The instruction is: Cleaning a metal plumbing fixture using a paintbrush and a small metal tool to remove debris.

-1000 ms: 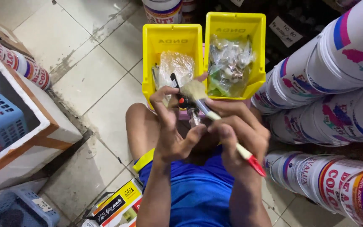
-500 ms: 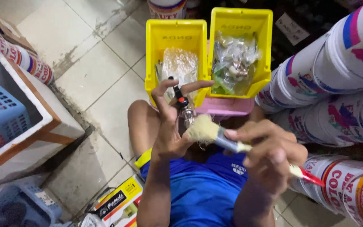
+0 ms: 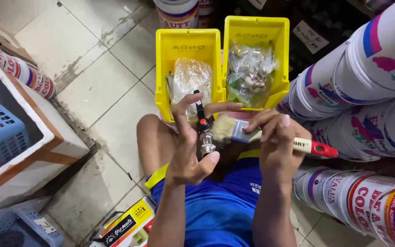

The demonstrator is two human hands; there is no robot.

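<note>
Valve [image 3: 205,135] gripped in left hand [image 3: 189,151], partly hidden by fingers. Brush [image 3: 270,137] clasped by right hand [image 3: 275,146]. Two yellow bins [image 3: 186,45]; bagged contents indistinct.

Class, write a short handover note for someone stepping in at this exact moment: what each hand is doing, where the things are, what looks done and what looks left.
Left hand: holds a small metal valve with a red and black handle upright between thumb and fingers.
Right hand: grips a paintbrush by its cream handle with a red end; the bristles touch the valve's side.
Nearby: two yellow bins on the floor ahead, each holding bagged small parts. Paint pails are stacked to the right.
Done: the brush is at the valve; how clean the valve is cannot be told.
Left: probably more brushing; where the valve goes afterwards is unclear.
</note>
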